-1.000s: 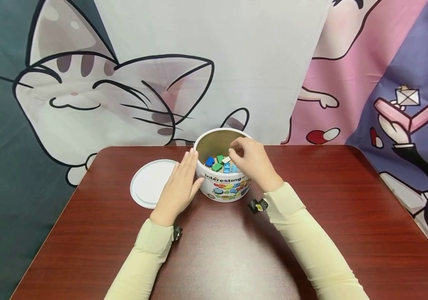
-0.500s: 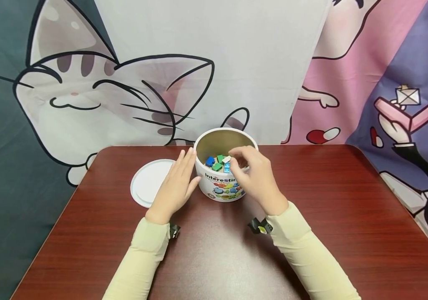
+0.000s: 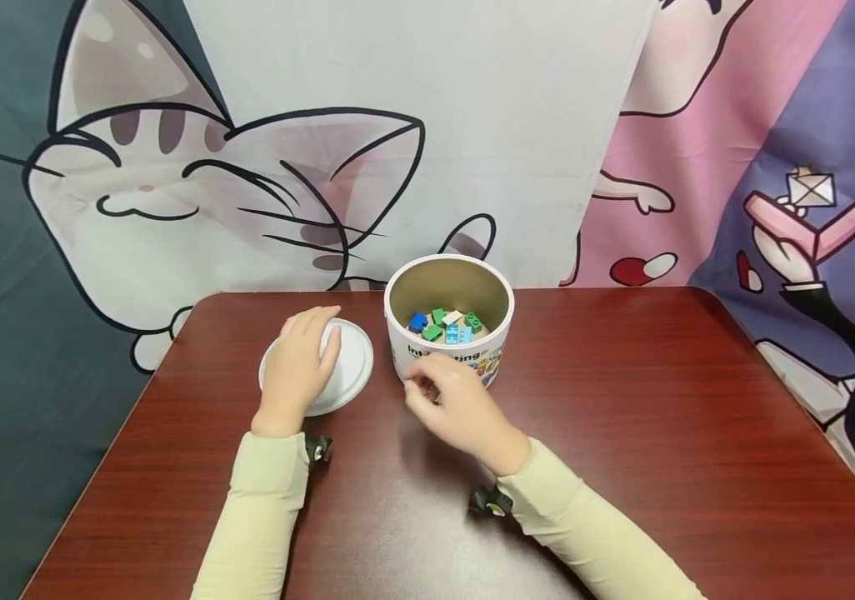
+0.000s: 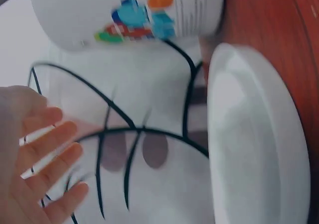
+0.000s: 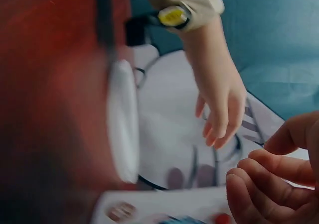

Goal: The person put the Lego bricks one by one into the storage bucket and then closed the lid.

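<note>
A: Head view. The left hand (image 3: 298, 364) covers the left half of the lid (image 3: 348, 367), so that part of its rim is hidden. The right hand (image 3: 456, 407) blocks the lower front of the tub (image 3: 448, 327), cutting its printed word in two. Forearms run off the bottom edge.

B: Poses?

A: Left hand lies palm down over the lid, fingers nearly straight and together, gripping nothing; whether it presses or only hovers, cannot tell. Right hand sits low over the table (image 3: 660, 417), just in front of the tub, fingers curled inward, thumb toward fingertips. Whether anything is pinched there cannot be made out. The tub stands upright at the table's far middle, open, bricks (image 3: 446, 326) inside; the lid lies flat just left of it, apart.

B: Left wrist view?

A: Rotated and blurred. Left hand (image 4: 35, 164) at lower left, cut off by the edge, fingers (image 4: 52, 149) spread and straight, empty. The lid (image 4: 254, 139) fills the right side, its lower part out of frame. Tub (image 4: 124, 15) at top, only its printed wall showing.

B: Right wrist view?

A: Heavily blurred. Right hand (image 5: 279, 179) at lower right, only curled fingers (image 5: 259, 184) visible, close together; contents not discernible. The left hand (image 5: 222, 104) hangs beside the lid (image 5: 122, 119), seen edge-on, fingers extended. A strip of the tub (image 5: 164, 211) shows at the bottom, cut off.
</note>
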Tool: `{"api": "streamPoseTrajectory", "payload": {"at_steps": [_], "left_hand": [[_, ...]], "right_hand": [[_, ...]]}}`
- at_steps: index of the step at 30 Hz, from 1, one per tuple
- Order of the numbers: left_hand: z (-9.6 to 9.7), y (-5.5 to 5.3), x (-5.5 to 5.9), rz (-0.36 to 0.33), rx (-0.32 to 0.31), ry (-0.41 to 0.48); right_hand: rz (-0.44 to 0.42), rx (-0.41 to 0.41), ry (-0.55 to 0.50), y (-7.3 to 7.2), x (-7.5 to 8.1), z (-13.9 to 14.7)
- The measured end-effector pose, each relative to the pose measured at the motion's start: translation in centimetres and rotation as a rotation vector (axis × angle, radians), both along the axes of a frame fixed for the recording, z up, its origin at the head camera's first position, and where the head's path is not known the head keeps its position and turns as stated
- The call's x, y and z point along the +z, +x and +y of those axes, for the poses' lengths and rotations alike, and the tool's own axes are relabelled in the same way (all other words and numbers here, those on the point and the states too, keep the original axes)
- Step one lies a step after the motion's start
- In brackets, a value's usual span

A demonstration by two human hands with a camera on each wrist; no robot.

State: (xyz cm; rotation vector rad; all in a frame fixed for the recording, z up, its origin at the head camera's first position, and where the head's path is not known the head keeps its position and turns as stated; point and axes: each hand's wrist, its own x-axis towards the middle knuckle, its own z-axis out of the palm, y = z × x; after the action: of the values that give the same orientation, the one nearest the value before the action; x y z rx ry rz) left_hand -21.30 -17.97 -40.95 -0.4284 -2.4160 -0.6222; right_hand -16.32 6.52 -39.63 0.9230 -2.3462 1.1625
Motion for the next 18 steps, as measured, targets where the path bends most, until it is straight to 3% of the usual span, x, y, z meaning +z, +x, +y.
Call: {"api": "streamPoseTrajectory", "payload": {"at_steps": [5, 12, 18], "left_hand": [[-2.3, -0.2, -0.8, -0.232, 0.134, 0.008], [-5.1, -0.3, -1.4, -0.515, 0.227, 0.054], [-6.9, -0.4, -1.8, -0.675, 0.273, 0.063]], "right_hand": [[-0.213, 0.035, 0.020, -0.4, -2.1, -2.1], [-0.437, -0.016, 0.012, -1.4, -4.8, -4.8], [-0.577, -0.063, -0.008, -2.3, -5.4, -6.5]]}}
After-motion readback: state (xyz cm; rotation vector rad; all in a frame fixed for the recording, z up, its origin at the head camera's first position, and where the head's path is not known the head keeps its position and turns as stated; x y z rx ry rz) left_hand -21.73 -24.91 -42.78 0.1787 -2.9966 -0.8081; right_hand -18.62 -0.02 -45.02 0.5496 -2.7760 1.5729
